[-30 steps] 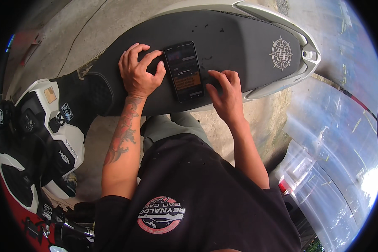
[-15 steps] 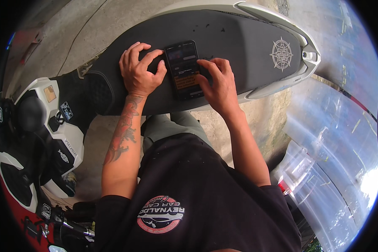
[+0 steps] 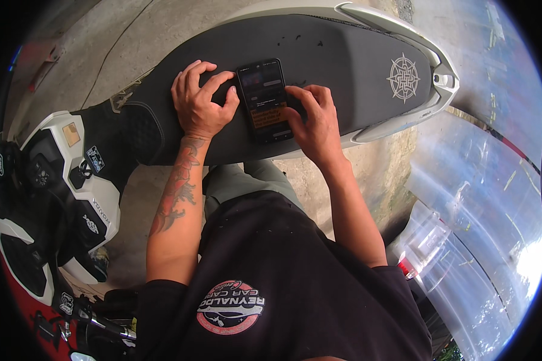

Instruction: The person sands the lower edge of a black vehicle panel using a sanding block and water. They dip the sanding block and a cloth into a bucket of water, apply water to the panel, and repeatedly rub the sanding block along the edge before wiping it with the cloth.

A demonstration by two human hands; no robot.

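Observation:
A black smartphone (image 3: 264, 99) lies face up on the dark grey scooter seat (image 3: 373, 72), its screen lit with an orange block of text low down. To its left, my left hand (image 3: 202, 102) rests palm down on the seat, fingers spread. Its index fingertip reaches the phone's upper left edge, and its thumb points at the lower left side. On the other side is my right hand (image 3: 313, 123), fingers bent and apart. Its index fingertip is by the right edge, while the thumb tip is over the lower right of the screen. Neither hand grips the phone.
The scooter's white front panels and dial (image 3: 42, 171) stand at the left, with a key (image 3: 85, 170) in the panel. A pale grab rail (image 3: 442, 81) rounds the seat's right end. Shiny sheeting (image 3: 464, 180) covers the right side. Another red vehicle (image 3: 18, 289) shows at lower left.
My right hand has shifted slightly, its index finger now just off the screen's right edge. The orange text on the screen has moved a little. My left hand has stayed put.

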